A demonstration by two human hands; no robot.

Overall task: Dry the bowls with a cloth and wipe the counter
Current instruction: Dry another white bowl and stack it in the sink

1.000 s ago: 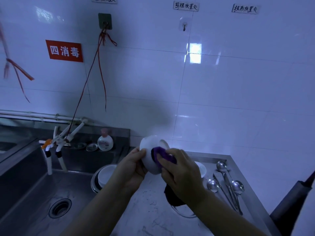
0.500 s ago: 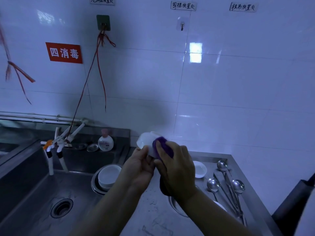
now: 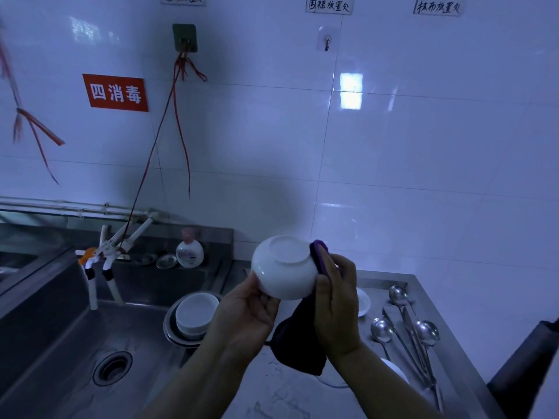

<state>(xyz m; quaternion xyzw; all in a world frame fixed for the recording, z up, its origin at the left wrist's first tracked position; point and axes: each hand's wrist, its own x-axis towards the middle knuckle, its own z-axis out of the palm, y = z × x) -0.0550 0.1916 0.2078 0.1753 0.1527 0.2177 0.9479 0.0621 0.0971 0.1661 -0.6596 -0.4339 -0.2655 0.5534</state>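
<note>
bowl interior hidden, cloth partly behind right hand

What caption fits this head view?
Left hand holds a white bowl bottom-up while right hand wipes it with a purple cloth.

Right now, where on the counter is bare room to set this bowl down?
Bare steel lies on the counter near its front edge, between the sink and the spoons. Crowded: the right side with spoons and small dish, and the stacked bowls in the sink.
</note>
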